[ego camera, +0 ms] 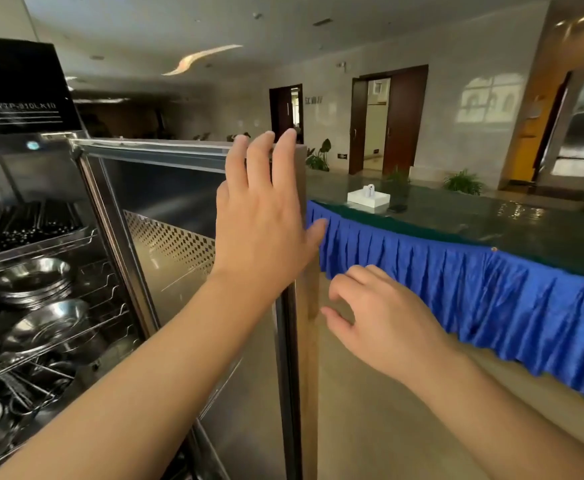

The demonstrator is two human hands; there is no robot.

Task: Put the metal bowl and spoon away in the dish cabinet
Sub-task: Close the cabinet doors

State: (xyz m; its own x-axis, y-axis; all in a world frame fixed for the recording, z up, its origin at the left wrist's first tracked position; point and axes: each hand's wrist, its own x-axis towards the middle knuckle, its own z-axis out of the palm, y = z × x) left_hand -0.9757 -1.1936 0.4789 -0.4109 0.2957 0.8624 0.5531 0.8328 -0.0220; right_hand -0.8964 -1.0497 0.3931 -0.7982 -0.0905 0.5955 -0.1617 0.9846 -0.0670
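Observation:
The steel dish cabinet (23, 161) stands open at the left, its wire shelves holding stacked metal bowls (37, 278) and a tray of dark utensils (23, 226). Its glass door (186, 258) swings out toward me. My left hand (266, 223) lies flat against the door's outer edge, fingers spread over the top corner. My right hand (384, 317) hovers just right of the door edge, fingers loosely curled and holding nothing. No single spoon can be picked out.
A long table (491, 223) with a green top and blue pleated skirt runs along the right, bearing a white box (368, 197). Tan floor lies between door and table. Doorways and potted plants (462, 181) stand at the back.

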